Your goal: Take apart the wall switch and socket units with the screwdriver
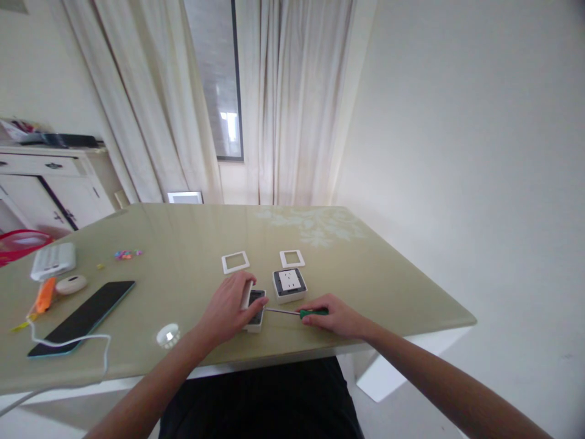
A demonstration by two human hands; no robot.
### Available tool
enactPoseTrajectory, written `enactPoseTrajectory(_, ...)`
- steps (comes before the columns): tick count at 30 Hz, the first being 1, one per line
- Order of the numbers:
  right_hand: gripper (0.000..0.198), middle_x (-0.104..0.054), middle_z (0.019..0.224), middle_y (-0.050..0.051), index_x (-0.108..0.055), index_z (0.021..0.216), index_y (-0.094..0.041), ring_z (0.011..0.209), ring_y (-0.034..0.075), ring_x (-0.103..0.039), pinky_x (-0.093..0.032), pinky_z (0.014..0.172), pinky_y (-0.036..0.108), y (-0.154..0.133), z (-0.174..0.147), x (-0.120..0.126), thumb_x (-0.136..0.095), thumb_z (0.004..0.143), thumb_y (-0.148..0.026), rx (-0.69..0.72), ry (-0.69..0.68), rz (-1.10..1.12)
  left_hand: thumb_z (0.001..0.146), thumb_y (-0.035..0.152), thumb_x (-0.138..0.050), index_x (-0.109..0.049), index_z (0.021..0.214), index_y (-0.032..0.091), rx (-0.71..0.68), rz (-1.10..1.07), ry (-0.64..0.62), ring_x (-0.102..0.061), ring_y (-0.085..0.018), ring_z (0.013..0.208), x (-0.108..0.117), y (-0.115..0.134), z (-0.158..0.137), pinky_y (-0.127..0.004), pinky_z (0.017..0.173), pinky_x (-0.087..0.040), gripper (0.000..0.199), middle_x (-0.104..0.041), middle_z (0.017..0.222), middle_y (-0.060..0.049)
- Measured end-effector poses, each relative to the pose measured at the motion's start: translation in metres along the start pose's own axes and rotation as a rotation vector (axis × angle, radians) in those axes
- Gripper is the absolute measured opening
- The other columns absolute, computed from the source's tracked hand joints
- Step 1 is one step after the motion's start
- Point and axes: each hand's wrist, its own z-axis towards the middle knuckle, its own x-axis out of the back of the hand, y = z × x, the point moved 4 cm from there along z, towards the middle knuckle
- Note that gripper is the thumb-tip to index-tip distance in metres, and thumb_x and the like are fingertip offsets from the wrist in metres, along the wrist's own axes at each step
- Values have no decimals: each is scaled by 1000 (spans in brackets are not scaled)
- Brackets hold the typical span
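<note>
My left hand [227, 310] is closed around a wall socket with an open back box [255, 327]. Its thumb lies across the box's dark inside, and a white panel stands tilted up under the fingers. In my right hand [337, 316] is a screwdriver [283, 312] by its green handle, lying almost level with its tip at the box's right side. Whether the tip touches a screw is too small to tell. Just behind sits a second wall socket [289, 281] in its box, face up. Two white cover frames [225, 264] lie flat farther back.
On the left of the table [183, 238] lie a dark phone [86, 314], a white cable [108, 353], an orange tool [46, 295], a round white case [71, 284] and a white power strip [53, 261]. A small clear round object [168, 335] sits near the front edge.
</note>
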Motion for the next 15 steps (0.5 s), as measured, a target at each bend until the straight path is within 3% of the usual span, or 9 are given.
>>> enactPoseTrajectory(2, 53, -81, 87, 5, -86, 127, -23, 78, 23, -68, -54, 77, 34, 7, 0, -2, -72, 95, -63, -35, 31, 27, 104, 66, -54, -59, 125, 23, 82, 49, 27, -71, -35, 116, 12, -18, 9, -50, 104, -56, 49, -74, 124, -14)
enactPoseTrajectory(6, 57, -62, 61, -1, -84, 130, -21, 57, 16, -52, -45, 61, 29, 14, 0, -3, -72, 95, -64, -96, 46, 51, 95, 65, -61, -66, 111, 21, 168, 132, -40, -73, -39, 110, 23, -64, 21, -54, 103, -56, 48, -77, 115, -16)
enactPoseTrajectory(11, 50, -75, 77, 2, -86, 126, -22, 62, 16, -58, -47, 64, 28, -11, 8, -1, -74, 95, -59, -50, -1, 24, 88, 63, -65, -72, 114, 20, 163, 137, -101, -72, -40, 117, 22, -99, 15, -54, 110, -54, 51, -77, 122, -19)
enactPoseTrajectory(15, 44, -86, 97, 6, -85, 128, -21, 81, 21, -72, -53, 82, 31, -56, 27, 10, -75, 98, -51, 62, -21, -223, 89, 68, -65, -72, 123, 18, 135, 83, -89, -70, -41, 122, 29, -95, 12, -56, 113, -52, 60, -76, 129, -20)
